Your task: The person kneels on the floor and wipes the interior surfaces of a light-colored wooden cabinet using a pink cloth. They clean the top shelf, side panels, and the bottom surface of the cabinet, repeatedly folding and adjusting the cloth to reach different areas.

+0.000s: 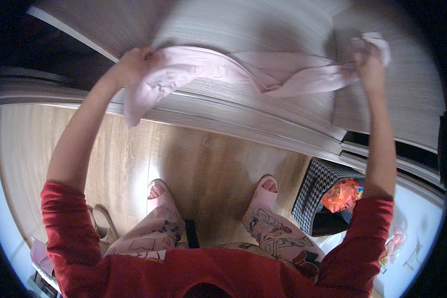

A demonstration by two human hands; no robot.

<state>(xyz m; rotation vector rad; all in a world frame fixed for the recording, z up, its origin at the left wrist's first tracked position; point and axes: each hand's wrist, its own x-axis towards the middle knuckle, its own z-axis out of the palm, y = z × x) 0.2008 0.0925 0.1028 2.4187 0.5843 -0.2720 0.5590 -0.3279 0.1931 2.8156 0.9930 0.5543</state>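
Observation:
A pale pink piece of cloth (283,82), perhaps a garment, hangs stretched between my two raised hands. My left hand (136,64) is closed on one end, and a loose flap droops below it. At the other end my right hand (370,62) grips the cloth, with a bunched corner sticking out above the fingers. The cloth sags and twists in the middle. It is held in front of a wood-grain cabinet interior (208,25); whether it touches the surface there I cannot tell.
A track-like ledge (208,116) runs across in front of me. At the right stands a black-and-white patterned bin (313,184) with an orange-red plastic bag (340,195) inside. My feet, in pink slippers (260,196), stand on the wooden floor (203,169). A beige slipper (104,221) lies at left.

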